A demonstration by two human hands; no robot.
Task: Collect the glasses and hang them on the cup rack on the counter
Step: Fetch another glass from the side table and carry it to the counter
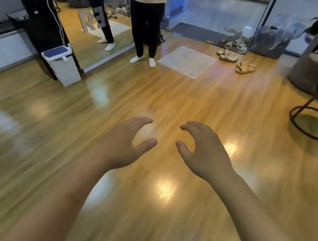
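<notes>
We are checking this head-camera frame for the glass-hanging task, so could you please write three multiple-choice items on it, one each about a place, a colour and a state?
1. Where does the white bin stand?
A. far left, by the mirror
B. beside the sandals
C. between the hands

2. What colour are the socks of the person standing ahead?
A. black
B. white
C. red

3. In what state are the left hand and right hand?
A. each grips a glass
B. clenched fists
C. open and empty, fingers curled

Answers:
1 A, the bin sits on the wooden floor against the dark mirror frame.
2 B, both feet below the black trousers are white.
3 C, thumbs and fingers are spread, with only floor behind them; no glass or rack is in view.
</notes>
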